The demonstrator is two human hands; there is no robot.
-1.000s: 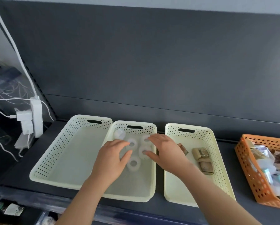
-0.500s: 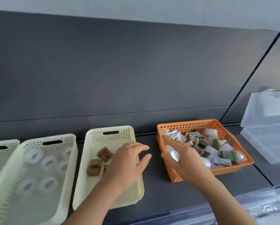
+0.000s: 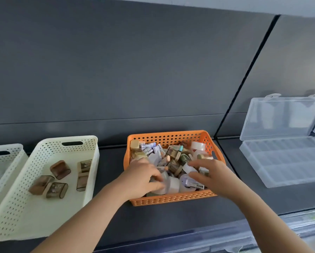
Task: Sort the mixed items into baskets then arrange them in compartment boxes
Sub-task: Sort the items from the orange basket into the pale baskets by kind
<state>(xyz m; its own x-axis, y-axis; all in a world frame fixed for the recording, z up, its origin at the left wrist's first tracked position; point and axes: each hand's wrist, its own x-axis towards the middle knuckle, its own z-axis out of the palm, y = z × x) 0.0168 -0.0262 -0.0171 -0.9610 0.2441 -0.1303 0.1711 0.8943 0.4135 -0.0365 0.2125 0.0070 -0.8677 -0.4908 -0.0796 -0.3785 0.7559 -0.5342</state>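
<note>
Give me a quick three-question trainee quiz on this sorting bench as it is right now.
1. True or false: the left hand and the right hand both reach into the orange basket.
2. What lies in the cream basket beside it? A) white tape rolls B) small brown cases C) nothing
3. Fill in: the clear compartment box on the right has its lid ____.
Key: 1 true; 2 B; 3 open.
</note>
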